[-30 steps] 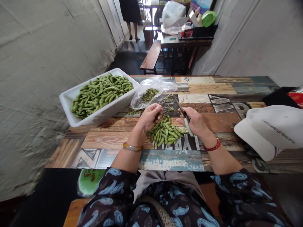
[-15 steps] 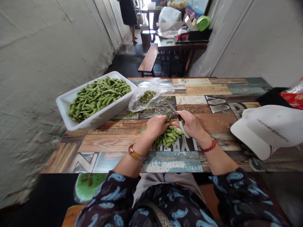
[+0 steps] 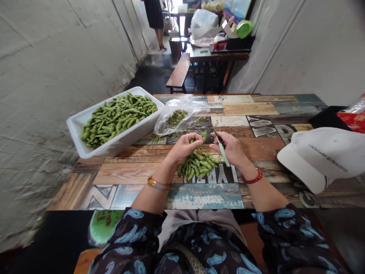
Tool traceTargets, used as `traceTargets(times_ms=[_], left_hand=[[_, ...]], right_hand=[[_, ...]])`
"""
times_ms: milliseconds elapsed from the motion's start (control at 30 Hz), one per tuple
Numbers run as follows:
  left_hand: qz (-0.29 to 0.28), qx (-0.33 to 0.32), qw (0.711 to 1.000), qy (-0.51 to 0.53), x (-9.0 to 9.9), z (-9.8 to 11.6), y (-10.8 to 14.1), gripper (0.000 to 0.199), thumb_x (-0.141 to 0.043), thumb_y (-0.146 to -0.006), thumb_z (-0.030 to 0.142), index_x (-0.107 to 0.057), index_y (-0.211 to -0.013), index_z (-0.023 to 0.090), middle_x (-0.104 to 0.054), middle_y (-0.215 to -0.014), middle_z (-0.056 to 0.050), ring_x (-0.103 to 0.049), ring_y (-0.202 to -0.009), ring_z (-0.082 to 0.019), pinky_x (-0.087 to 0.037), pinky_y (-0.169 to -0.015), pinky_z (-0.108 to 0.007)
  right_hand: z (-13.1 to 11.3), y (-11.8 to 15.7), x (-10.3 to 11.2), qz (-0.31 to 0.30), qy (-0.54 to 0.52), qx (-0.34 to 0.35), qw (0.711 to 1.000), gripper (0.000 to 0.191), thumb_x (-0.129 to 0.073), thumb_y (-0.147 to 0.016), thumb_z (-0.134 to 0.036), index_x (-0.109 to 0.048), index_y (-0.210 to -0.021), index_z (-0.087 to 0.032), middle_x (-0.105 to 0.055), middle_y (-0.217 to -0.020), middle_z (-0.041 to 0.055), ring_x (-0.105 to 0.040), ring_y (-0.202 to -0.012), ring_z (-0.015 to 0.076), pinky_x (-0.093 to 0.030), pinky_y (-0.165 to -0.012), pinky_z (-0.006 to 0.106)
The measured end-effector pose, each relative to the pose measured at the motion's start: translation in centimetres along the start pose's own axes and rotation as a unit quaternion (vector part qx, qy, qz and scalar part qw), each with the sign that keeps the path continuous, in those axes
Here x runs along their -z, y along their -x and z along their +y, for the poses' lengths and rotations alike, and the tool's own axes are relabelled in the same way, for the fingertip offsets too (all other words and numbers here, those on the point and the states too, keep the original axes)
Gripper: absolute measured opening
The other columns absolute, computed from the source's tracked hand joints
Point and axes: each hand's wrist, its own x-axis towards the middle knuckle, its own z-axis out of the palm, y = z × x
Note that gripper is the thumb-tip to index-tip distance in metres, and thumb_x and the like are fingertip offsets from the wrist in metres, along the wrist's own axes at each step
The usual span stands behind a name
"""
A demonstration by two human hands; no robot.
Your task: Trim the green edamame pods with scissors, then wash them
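Note:
Between the thumb and fingers of my left hand is a green edamame pod, its tip pointing up and away. My right hand grips scissors with a pale green handle; their dark blades point forward, just right of the pod. Below both hands lies a small pile of edamame pods on the wood-patterned table. Beyond my left hand a clear plastic bag lies open with small green trimmings in it. More scraps are scattered around the bag.
A white tub heaped with edamame stands at the left. On the right lies a white cap beside a red package. Farther off are a wooden bench, a cluttered second table and a standing person.
My left hand has lifted from the pile and moved slightly left and up with a pod. The scissors have turned more upright in my right hand, and the hands are farther apart.

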Motion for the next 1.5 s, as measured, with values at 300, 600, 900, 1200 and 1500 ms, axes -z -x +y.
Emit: traceTargets(times_ms=[300, 600, 900, 1200, 1500], left_hand=[[-0.119, 0.045, 0.992, 0.015, -0.4, -0.1, 0.2, 0.035, -0.072, -0.075, 0.047, -0.061, -0.079, 0.014, -0.051, -0.066, 0.002, -0.039, -0.059, -0.008, -0.03, -0.056, -0.023], [-0.103, 0.025, 0.994, -0.007, -0.7, 0.3, 0.4, 0.03, -0.069, -0.079, 0.041, -0.069, -0.088, 0.012, -0.057, -0.069, 0.0, -0.046, -0.063, -0.01, -0.036, -0.059, -0.023], [-0.039, -0.021, 0.996, -0.079, -1.9, -0.6, 0.1, 0.029, -0.072, -0.075, 0.041, -0.066, -0.073, 0.013, -0.048, -0.064, 0.003, -0.04, -0.062, -0.009, -0.031, -0.059, -0.023], [0.005, -0.006, 0.999, 0.037, -0.8, -0.1, 0.2, 0.033, -0.065, -0.083, 0.049, -0.058, -0.076, 0.017, -0.037, -0.053, 0.007, -0.029, -0.047, -0.006, -0.022, -0.047, -0.023], [0.054, -0.019, 0.998, -0.009, -0.4, 0.2, 0.2, 0.029, -0.065, -0.082, 0.043, -0.053, -0.073, 0.018, -0.039, -0.055, 0.007, -0.031, -0.051, -0.007, -0.025, -0.05, -0.022]], right_hand=[[-0.9, 0.2, 0.1, -0.044, -0.219, -0.107, 0.969, 0.038, -0.066, -0.086, -0.044, -0.064, -0.116, -0.02, -0.07, -0.092, 0.0037, -0.064, -0.073, 0.0148, -0.055, -0.068, 0.029], [-1.4, 0.1, 0.3, -0.046, -0.207, -0.095, 0.973, 0.034, -0.069, -0.084, -0.043, -0.064, -0.109, -0.02, -0.062, -0.078, -0.0022, -0.055, -0.063, 0.0107, -0.047, -0.061, 0.023], [-1.4, 0.3, -0.6, -0.026, -0.156, -0.102, 0.982, 0.032, -0.068, -0.085, -0.045, -0.063, -0.105, -0.02, -0.063, -0.077, -0.0015, -0.057, -0.064, 0.0124, -0.049, -0.061, 0.025], [-0.9, -0.1, 0.9, 0.001, -0.043, -0.035, 0.998, 0.04, -0.067, -0.086, -0.05, -0.063, -0.114, -0.022, -0.066, -0.086, 0.0037, -0.064, -0.075, 0.0195, -0.055, -0.078, 0.035], [-0.4, 0.2, 0.4, -0.071, 0.016, 0.085, 0.994, 0.054, -0.07, -0.081, -0.058, -0.06, -0.117, -0.02, -0.066, -0.097, 0.0101, -0.063, -0.091, 0.0273, -0.054, -0.083, 0.043]])
